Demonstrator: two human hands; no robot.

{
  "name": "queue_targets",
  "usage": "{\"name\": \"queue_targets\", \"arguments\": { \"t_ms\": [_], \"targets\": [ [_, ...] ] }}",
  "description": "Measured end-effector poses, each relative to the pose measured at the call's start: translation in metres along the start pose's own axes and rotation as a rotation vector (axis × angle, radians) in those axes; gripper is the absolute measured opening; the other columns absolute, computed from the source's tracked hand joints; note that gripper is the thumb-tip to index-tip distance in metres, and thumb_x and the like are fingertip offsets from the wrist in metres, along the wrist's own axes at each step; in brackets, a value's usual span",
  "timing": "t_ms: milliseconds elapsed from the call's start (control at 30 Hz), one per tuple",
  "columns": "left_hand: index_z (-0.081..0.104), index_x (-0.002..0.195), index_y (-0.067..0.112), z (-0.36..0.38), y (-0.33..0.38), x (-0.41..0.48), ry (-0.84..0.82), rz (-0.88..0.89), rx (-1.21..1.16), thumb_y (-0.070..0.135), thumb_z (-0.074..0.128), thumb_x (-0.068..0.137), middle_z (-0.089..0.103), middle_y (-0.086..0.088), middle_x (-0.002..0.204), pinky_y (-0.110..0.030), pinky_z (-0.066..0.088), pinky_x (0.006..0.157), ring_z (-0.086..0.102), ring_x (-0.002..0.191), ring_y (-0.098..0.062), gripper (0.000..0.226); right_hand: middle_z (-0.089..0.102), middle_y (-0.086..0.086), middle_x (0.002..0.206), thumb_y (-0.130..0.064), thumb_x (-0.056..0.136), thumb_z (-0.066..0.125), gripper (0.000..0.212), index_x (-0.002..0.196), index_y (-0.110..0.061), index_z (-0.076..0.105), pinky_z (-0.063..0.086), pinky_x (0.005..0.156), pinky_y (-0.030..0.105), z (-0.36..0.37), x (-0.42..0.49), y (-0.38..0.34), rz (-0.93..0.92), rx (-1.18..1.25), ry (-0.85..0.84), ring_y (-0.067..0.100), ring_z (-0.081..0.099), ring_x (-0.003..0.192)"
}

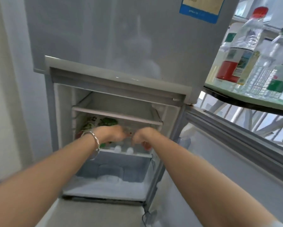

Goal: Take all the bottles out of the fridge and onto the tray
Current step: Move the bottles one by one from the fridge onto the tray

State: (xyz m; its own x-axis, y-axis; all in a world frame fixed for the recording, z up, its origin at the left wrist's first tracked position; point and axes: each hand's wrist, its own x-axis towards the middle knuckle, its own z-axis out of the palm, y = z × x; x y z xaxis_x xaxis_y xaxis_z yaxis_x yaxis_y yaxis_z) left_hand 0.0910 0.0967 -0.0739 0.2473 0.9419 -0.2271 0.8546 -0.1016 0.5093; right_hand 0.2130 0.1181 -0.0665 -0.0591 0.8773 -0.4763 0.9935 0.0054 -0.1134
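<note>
Reaching deep into the fridge (153,51), left hand (111,134) and right hand (143,135) sit close together among the bottles (123,149) on the lower shelf, grip unclear, so each should probably clamp one body squarely before lifting toward the tray (245,102).

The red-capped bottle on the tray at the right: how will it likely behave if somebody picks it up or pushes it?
The red-capped bottle looks like thin clear plastic with crinkled walls, so it would probably dent under a firm squeeze. It seems full, so likely heavy for its size. It stands tall and upright on the tray, so a push near the cap could tip it; on its side it would probably roll.
</note>
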Motion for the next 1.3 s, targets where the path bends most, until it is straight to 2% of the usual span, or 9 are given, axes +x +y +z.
{"name": "queue_targets", "arguments": {
  "t_ms": [67,133,200,300,533,700,833,1033,1300],
  "targets": [
    [0.057,0.128,0.018,0.016,-0.02,0.009,-0.005,0.021,0.043,0.037,0.043,0.099,0.06,-0.002,0.129,-0.03,0.043,0.095,0.057,0.111,-0.023,0.038,0.053,0.012,0.12,-0.026,0.1,0.045,0.05,0.145,-0.008,0.037,0.045,0.09,0.033,0.018,0.028,0.004,0.001,-0.056,0.013,0.028,0.051,0.112],
    [0.054,0.131,0.015,0.027,-0.041,0.021,0.025,-0.011,0.057,0.032,0.041,0.1,0.059,-0.009,0.132,-0.031,0.044,0.094,0.057,0.111,-0.024,0.037,0.041,0.014,0.145,-0.022,0.098,0.046,0.055,0.148,-0.007,0.03,0.041,0.102,0.036,0.033,0.06,0.001,-0.027,-0.073,0.044,0.031,0.045,0.129],
    [0.047,0.138,0.012,0.035,-0.054,0.028,0.048,-0.055,0.038,0.029,0.041,0.1,0.054,-0.012,0.139,-0.032,0.042,0.098,0.055,0.119,-0.026,0.042,0.034,0.018,0.15,-0.016,0.098,0.045,0.059,0.15,-0.003,0.021,0.035,0.107,0.035,0.045,0.085,-0.001,-0.061,-0.083,0.067,0.031,0.04,0.133],
    [0.036,0.147,0.015,0.046,-0.069,0.037,0.038,-0.095,-0.018,0.034,0.042,0.1,0.044,-0.01,0.149,-0.033,0.037,0.106,0.046,0.133,-0.028,0.051,0.047,0.015,0.139,-0.013,0.094,0.052,0.067,0.152,-0.011,0.02,0.045,0.09,0.032,0.066,0.118,0.0,-0.07,-0.005,0.034,0.023,0.051,0.105],
    [0.032,0.149,0.013,0.054,-0.074,0.037,0.073,-0.133,-0.107,0.032,0.043,0.1,0.041,-0.011,0.151,-0.028,0.034,0.105,0.041,0.136,-0.028,0.053,0.052,0.013,0.114,-0.011,0.088,0.053,0.058,0.14,-0.018,0.03,0.042,0.076,0.03,0.107,0.142,0.014,-0.111,0.046,0.161,0.032,0.057,0.111],
    [0.036,0.147,0.009,0.051,-0.059,0.029,0.092,-0.139,-0.096,0.032,0.044,0.099,0.042,-0.012,0.15,-0.029,0.036,0.104,0.044,0.134,-0.029,0.054,0.062,0.016,0.112,-0.004,0.087,0.053,0.054,0.137,-0.014,0.035,0.041,0.069,0.032,0.094,0.109,0.02,-0.094,-0.041,0.55,0.032,0.062,0.102],
    [0.045,0.139,0.008,0.036,-0.036,0.022,0.111,-0.074,-0.081,0.022,0.053,0.093,0.053,-0.013,0.137,-0.028,0.044,0.095,0.052,0.126,-0.029,0.049,0.063,0.016,0.113,0.002,0.086,0.049,0.049,0.131,-0.014,0.04,0.041,0.069,0.034,0.06,0.075,0.018,-0.116,-0.05,0.688,0.033,0.062,0.102],
    [0.063,0.115,0.012,0.011,-0.004,0.004,0.135,0.105,-0.075,0.021,0.066,0.079,0.068,-0.001,0.085,-0.024,0.054,0.057,0.063,0.07,-0.017,0.037,0.063,0.016,0.121,-0.014,0.088,0.055,0.042,0.129,-0.014,0.046,0.045,0.08,0.035,0.009,-0.007,0.007,-0.191,-0.038,0.705,0.035,0.06,0.111],
    [0.048,0.132,0.026,-0.027,0.058,-0.037,0.273,0.351,-0.093,0.052,0.081,0.063,0.059,0.011,0.126,-0.025,0.047,0.087,0.059,0.108,-0.012,0.081,0.067,0.013,0.111,-0.027,0.089,0.049,0.028,0.109,-0.01,0.06,0.038,0.07,0.032,-0.062,-0.119,0.018,-0.199,0.014,0.926,0.037,0.062,0.101]
  ]
}}
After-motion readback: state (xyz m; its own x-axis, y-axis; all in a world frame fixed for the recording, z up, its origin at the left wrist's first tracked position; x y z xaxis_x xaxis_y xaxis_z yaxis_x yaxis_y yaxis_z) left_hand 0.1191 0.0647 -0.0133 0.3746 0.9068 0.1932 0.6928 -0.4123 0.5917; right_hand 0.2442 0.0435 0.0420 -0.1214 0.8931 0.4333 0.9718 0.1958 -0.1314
